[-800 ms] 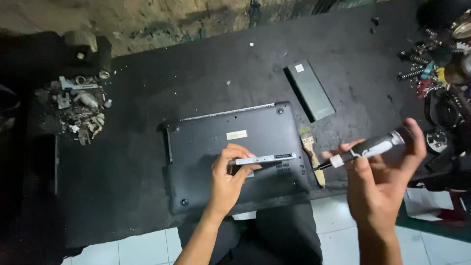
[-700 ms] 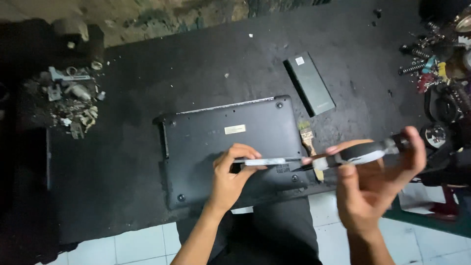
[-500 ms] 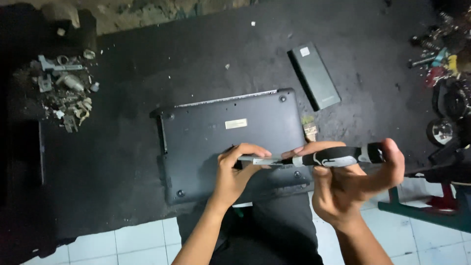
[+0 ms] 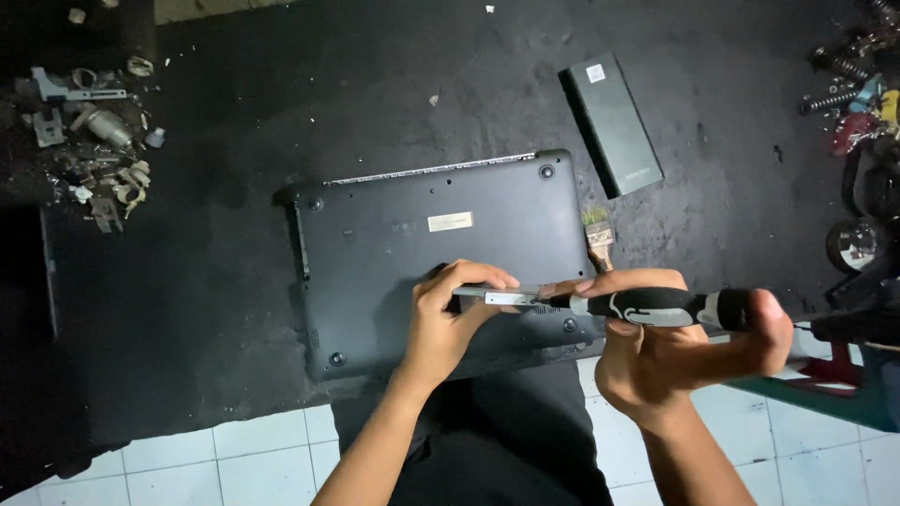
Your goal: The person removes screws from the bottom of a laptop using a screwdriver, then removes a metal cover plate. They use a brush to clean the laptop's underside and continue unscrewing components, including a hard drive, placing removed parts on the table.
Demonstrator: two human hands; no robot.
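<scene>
A small pale rectangular label [image 4: 450, 222] sits on the dark laptop's underside [image 4: 394, 272]; a small white square label [image 4: 595, 73] marks the black slab's far end [image 4: 614, 126]

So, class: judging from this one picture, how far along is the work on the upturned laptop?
Done: the laptop lies base-up on the black mat. In hand: the left hand steadies a thin silver piece while the right hand drives a black-handled screwdriver sideways into its end. Left: the base cover looks still fitted; whether its screws remain is too small to tell.
</scene>
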